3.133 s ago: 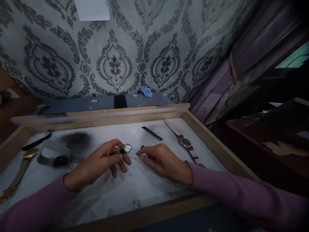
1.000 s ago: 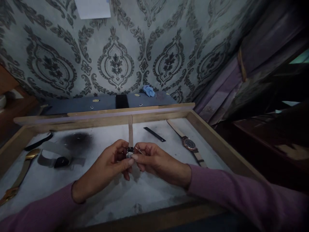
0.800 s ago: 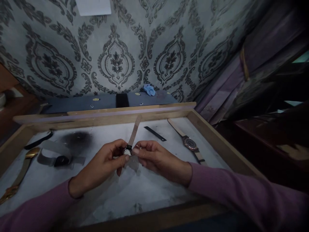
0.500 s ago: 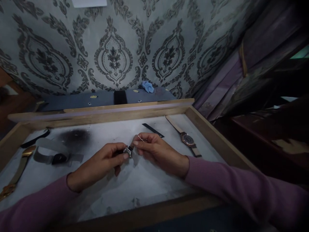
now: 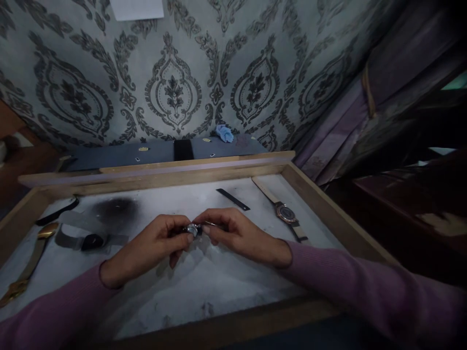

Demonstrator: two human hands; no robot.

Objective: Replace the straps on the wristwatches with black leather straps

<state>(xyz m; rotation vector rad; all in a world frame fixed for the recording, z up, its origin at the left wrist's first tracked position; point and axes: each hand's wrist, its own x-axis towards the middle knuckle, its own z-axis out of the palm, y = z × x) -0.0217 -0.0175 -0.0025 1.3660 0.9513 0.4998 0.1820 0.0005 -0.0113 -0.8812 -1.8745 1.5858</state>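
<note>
A small round silver watch [image 5: 192, 229] is pinched between the thumb and fingers of my left hand [image 5: 153, 245], over the middle of the tray. My right hand [image 5: 239, 233] is closed on a thin metal tool [image 5: 214, 224], whose kind I cannot make out. Its fingertips meet the dark right side of the watch, where a bit of black strap seems to show. The tool's tip is hidden by the fingers. Beyond my right hand lies a flat black strap piece [image 5: 232, 199]. To its right is a watch with a beige strap [image 5: 285, 212], lying face down.
Several watches lie at the left, among them a gold one [image 5: 47, 231] and a mesh-band one [image 5: 92, 241]. A wooden rim [image 5: 328, 228] borders the white tray. Behind stand a blue surface [image 5: 156, 151], a black object [image 5: 183, 149] and a crumpled blue cloth [image 5: 224, 133].
My right hand has moved down and slightly left, bringing its fingertips and the metal tool against the watch. My left hand keeps its hold. The view has shifted slightly.
</note>
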